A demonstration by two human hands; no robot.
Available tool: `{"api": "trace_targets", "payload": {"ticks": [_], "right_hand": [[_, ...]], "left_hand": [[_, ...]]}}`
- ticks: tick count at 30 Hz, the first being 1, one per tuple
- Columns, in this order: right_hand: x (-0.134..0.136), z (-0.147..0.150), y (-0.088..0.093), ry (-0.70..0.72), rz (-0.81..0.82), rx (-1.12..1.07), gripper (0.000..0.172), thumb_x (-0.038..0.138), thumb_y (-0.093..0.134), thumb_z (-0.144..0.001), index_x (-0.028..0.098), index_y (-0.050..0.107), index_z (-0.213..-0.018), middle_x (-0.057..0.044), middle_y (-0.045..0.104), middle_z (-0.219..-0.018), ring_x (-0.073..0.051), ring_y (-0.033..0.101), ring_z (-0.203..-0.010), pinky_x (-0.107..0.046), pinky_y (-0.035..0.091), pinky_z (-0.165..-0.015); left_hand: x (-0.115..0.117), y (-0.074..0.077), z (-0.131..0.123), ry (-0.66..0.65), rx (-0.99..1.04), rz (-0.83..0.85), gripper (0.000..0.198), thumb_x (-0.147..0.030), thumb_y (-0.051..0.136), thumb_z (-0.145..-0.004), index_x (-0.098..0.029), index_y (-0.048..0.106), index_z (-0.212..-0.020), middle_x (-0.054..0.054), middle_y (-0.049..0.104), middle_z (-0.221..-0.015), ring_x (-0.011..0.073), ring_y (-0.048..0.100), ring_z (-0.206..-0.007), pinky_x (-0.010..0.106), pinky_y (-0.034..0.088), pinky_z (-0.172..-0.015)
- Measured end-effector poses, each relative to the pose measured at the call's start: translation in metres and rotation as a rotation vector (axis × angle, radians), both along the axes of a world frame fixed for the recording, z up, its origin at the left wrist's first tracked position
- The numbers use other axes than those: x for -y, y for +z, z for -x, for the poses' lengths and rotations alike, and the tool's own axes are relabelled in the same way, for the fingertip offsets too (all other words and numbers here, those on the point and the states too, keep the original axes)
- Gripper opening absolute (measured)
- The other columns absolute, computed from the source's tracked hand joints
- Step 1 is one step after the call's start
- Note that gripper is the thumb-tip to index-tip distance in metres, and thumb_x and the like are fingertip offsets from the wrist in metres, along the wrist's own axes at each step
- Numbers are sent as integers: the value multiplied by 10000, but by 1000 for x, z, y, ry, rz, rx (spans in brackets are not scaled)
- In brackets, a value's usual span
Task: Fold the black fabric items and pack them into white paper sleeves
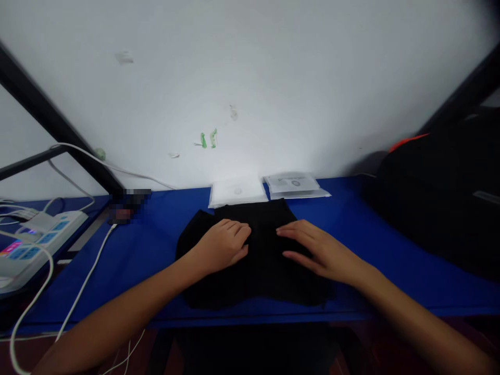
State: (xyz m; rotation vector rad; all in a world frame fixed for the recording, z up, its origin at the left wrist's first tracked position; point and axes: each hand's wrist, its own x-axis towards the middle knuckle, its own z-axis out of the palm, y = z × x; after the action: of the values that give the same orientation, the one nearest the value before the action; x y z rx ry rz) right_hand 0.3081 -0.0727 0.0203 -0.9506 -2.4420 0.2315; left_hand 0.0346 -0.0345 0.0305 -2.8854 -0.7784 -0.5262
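A black cloth garment (261,260) lies spread on the blue table (371,250), near its front edge. My left hand (226,245) rests on the left part of the cloth, its fingers bent and pressed together; whether they pinch any fabric is hidden. On the right part of the cloth is my right hand (312,247), with its fingers stretched out and the thumb apart. Behind the cloth, two flat pale packets, a white one (237,191) and a clear printed one (296,183), lie by the wall.
A white power strip (42,242) with plugged cables sits at the far left. Beside it, a blurred-out dark device (127,208) has a white cable running forward. A large black bag-like object (441,192) fills the right side. The white wall (273,78) rises behind the table.
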Motion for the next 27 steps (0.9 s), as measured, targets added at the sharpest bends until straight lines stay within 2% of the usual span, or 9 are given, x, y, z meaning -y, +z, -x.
{"api": "trace_targets", "payload": {"ticks": [3, 4, 9, 12, 14, 19, 21, 24, 27], "right_hand": [[-8, 19, 7, -25, -91, 1, 648, 319, 650, -853, 167, 368, -1416, -184, 480, -1412, -314, 437, -1316, -531, 423, -1057], [-11, 24, 10, -16, -105, 18, 656, 279, 670, -818, 147, 387, -1395, -193, 487, -1402, -325, 438, -1313, -535, 417, -1058], [-32, 44, 23, 54, -56, 157, 401, 41, 556, -683, 144, 579, -1070, -128, 675, -1033, -263, 630, -992, -425, 529, -868], [-41, 49, 23, 77, -137, 186, 399, 21, 513, -674, 142, 572, -1050, -155, 660, -1136, -267, 615, -1071, -416, 521, -902], [-44, 51, 16, 105, -198, 199, 405, 9, 493, -677, 132, 566, -1056, -175, 644, -1202, -277, 590, -1152, -439, 501, -958], [-43, 49, -4, 174, -84, 245, 490, -4, 535, -650, 91, 556, -1130, -224, 594, -1305, -282, 548, -1248, -445, 480, -1018], [-41, 47, -5, 186, 9, 245, 591, 7, 566, -627, 78, 531, -1213, -228, 548, -1366, -282, 524, -1277, -437, 469, -1039], [-40, 44, -4, 164, 61, 262, 793, -31, 537, -595, 63, 426, -1374, -227, 474, -1439, -273, 477, -1323, -420, 441, -1077], [-40, 43, -5, 175, 15, 272, 817, -63, 494, -589, 68, 426, -1393, -223, 473, -1441, -265, 461, -1336, -415, 445, -1077]], "left_hand": [[2, 8, -5, -79, 263, -12, 185, -166, 502, -918, -159, 581, -1085, 123, 637, -1161, 235, 595, -1104, 418, 500, -942], [2, 11, -6, -104, 309, 5, 174, -180, 517, -921, -168, 593, -1077, 119, 626, -1168, 232, 582, -1112, 418, 495, -950], [-24, 20, -2, -238, 358, 278, 256, -406, 610, -907, -187, 621, -1037, 83, 635, -1049, 200, 608, -991, 348, 513, -893], [-65, 12, 12, -8, 348, 325, 222, -368, 481, -977, -191, 614, -977, 41, 659, -925, 164, 626, -861, 305, 509, -808], [-93, 3, 22, 139, 196, 261, 189, -315, 476, -966, -182, 609, -954, 47, 664, -937, 172, 622, -863, 308, 493, -798], [-137, -16, 32, 171, 76, 254, 87, -207, 532, -891, -162, 607, -900, 57, 668, -838, 186, 618, -757, 305, 476, -715], [-139, -17, 31, 167, 45, 239, 114, -157, 501, -882, -163, 611, -913, 52, 655, -809, 179, 602, -719, 297, 470, -691], [-131, -13, 28, 142, 15, 193, 228, -102, 434, -879, -166, 632, -971, 82, 624, -922, 199, 589, -841, 324, 475, -767], [-113, -7, 24, 114, -5, 82, 275, -95, 409, -881, -149, 634, -1031, 107, 568, -1003, 224, 550, -955, 361, 477, -852]]}}
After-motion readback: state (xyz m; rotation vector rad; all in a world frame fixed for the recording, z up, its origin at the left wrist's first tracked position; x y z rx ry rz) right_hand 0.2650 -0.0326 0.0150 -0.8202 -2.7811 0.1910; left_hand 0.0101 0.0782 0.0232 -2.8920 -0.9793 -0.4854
